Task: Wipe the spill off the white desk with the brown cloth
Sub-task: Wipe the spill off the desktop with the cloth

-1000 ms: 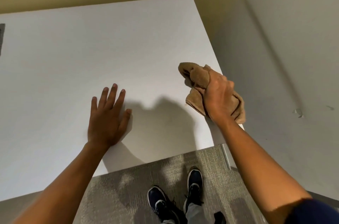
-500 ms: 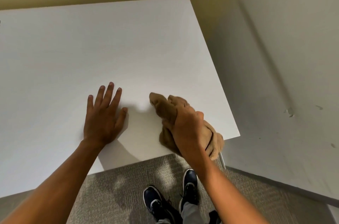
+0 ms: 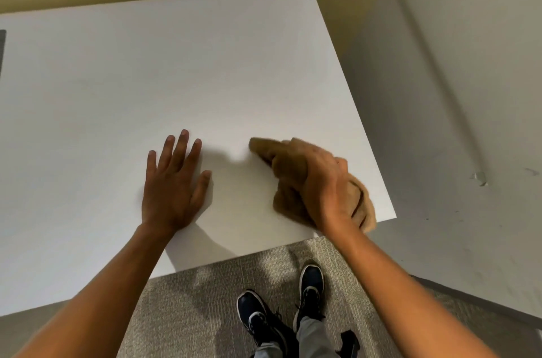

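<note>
The white desk [image 3: 176, 79] fills the upper left of the head view. Near its front right corner lies the bunched brown cloth [image 3: 286, 199], and my right hand [image 3: 322, 178] grips it from above and holds it down on the desk top. One end of the cloth sticks out to the left past my fingers, another hangs over the front edge. My left hand [image 3: 173, 181] rests flat on the desk with its fingers spread, a hand's width left of the cloth. I can make out no spill on the white surface.
A pale wall [image 3: 454, 93] runs close along the desk's right side. Grey carpet [image 3: 190, 313] lies below the front edge, with my two dark shoes [image 3: 311, 281] on it. A dark object [image 3: 2, 49] shows at the far left edge.
My right hand has carried the cloth from above the desk's right edge down and leftward onto the top near the front corner. My left hand has stayed flat in place.
</note>
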`<action>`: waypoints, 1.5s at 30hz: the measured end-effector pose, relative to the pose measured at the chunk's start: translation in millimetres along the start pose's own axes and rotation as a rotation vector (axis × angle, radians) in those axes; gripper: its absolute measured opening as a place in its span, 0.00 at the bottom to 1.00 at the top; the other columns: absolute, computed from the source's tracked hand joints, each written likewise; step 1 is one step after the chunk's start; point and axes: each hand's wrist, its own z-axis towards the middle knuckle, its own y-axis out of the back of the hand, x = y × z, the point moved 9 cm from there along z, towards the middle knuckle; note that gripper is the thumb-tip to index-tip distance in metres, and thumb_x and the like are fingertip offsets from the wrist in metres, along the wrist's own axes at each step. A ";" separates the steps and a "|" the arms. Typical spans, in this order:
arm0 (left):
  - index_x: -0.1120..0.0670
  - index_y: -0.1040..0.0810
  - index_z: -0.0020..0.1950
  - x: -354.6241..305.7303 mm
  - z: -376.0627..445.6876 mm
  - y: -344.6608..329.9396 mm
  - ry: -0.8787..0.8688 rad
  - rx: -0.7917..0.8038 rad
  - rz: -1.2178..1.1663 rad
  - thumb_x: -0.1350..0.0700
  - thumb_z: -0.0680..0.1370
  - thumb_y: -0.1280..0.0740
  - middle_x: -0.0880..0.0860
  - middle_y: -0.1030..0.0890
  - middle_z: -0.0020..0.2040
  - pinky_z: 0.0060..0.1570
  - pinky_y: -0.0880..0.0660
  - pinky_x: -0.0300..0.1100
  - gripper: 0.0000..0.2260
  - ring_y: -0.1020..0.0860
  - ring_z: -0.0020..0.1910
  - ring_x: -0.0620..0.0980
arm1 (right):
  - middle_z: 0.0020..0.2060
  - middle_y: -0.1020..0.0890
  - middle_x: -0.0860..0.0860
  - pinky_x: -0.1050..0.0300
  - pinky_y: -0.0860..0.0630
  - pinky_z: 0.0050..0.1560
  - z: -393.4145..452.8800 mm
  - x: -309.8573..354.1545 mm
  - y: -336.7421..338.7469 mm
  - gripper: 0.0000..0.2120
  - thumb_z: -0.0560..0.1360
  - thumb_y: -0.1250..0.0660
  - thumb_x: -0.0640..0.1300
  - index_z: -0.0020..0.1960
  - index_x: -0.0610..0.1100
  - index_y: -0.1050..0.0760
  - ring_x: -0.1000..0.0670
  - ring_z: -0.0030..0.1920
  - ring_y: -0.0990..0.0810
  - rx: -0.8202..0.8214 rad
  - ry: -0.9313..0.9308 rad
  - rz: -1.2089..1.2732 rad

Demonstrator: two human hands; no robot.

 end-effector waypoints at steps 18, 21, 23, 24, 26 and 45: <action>0.53 0.40 0.79 0.6 -0.6 -3.0 -0.007 -0.013 0.012 0.42 0.81 0.50 0.55 0.44 0.81 0.75 0.47 0.61 0.29 0.45 0.80 0.58 | 0.64 0.20 0.56 0.49 0.28 0.58 24.6 -18.5 -18.6 0.24 0.76 0.32 0.50 0.71 0.55 0.31 0.48 0.62 0.21 -0.004 0.008 -0.396; 0.53 0.40 0.79 -0.3 -0.9 -1.5 -0.015 -0.008 -0.001 0.42 0.81 0.50 0.56 0.44 0.81 0.74 0.47 0.62 0.29 0.45 0.80 0.59 | 0.64 0.20 0.54 0.51 0.29 0.56 -10.1 -8.5 -28.4 0.27 0.74 0.28 0.52 0.71 0.54 0.29 0.47 0.61 0.21 0.087 0.015 -0.449; 0.54 0.40 0.79 -0.3 -1.2 -0.7 -0.016 -0.007 0.008 0.42 0.81 0.50 0.56 0.43 0.81 0.74 0.46 0.62 0.29 0.44 0.80 0.59 | 0.56 0.18 0.56 0.51 0.30 0.53 -34.4 0.9 -30.9 0.20 0.74 0.33 0.56 0.65 0.53 0.26 0.47 0.53 0.19 0.147 -0.009 -0.426; 0.54 0.40 0.79 -0.3 -0.7 -0.3 -0.018 -0.005 0.010 0.42 0.81 0.50 0.57 0.43 0.81 0.74 0.46 0.62 0.29 0.44 0.80 0.59 | 0.49 0.18 0.57 0.51 0.29 0.51 -44.9 5.6 -31.2 0.17 0.74 0.38 0.57 0.59 0.53 0.24 0.47 0.48 0.20 0.168 -0.020 -0.371; 0.54 0.40 0.79 -0.2 -0.8 -0.7 -0.022 -0.007 0.005 0.42 0.81 0.49 0.56 0.44 0.81 0.74 0.46 0.62 0.29 0.45 0.80 0.59 | 0.46 0.19 0.59 0.49 0.29 0.51 -63.4 13.2 -30.7 0.17 0.72 0.40 0.58 0.58 0.54 0.24 0.51 0.45 0.21 0.170 -0.017 -0.264; 0.52 0.41 0.80 -0.8 -2.2 1.3 -0.004 -0.012 -0.051 0.45 0.82 0.51 0.54 0.45 0.82 0.76 0.50 0.61 0.26 0.48 0.81 0.57 | 0.48 0.16 0.46 0.50 0.35 0.53 18.0 -15.9 -7.4 0.15 0.75 0.35 0.54 0.55 0.45 0.21 0.41 0.53 0.22 -0.224 0.065 -0.283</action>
